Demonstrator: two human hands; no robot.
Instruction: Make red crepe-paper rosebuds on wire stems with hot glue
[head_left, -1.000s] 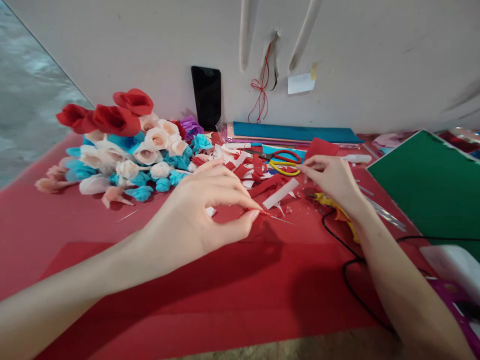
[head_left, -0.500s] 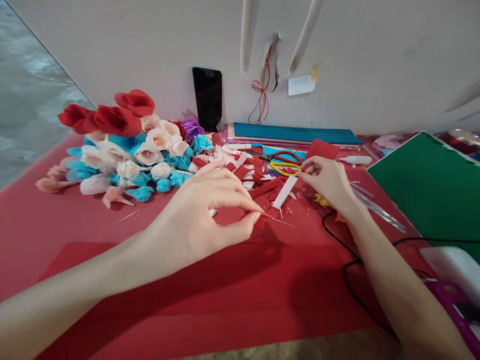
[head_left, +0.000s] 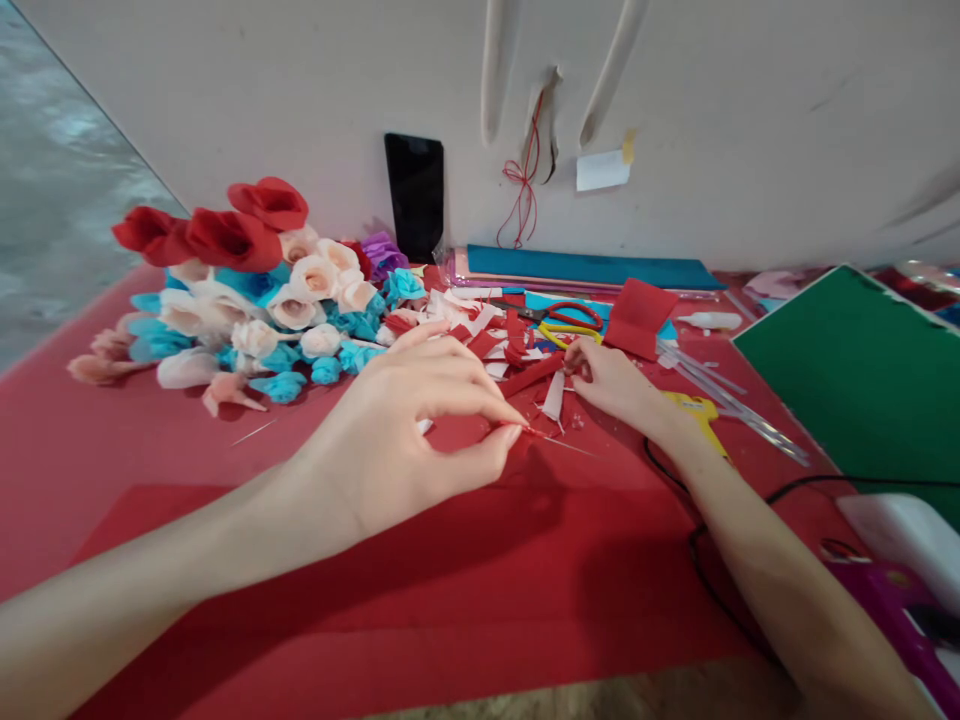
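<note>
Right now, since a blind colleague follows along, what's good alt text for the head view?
A person's left hand pinches a thin, partly red wire over a red table; the right hand is at a pale strip among paper scraps. Paper flowers are heaped at left; scissors lie beyond the right hand.

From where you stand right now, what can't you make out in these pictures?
All in the head view:
Near end of the red-wrapped wire: covered by the left hand.
Whether the right hand grips the pale strip: its fingers hide the strip's top.
Part of the yellow glue gun: behind the right forearm.
Far side of the green board: cut by the right edge.
</note>
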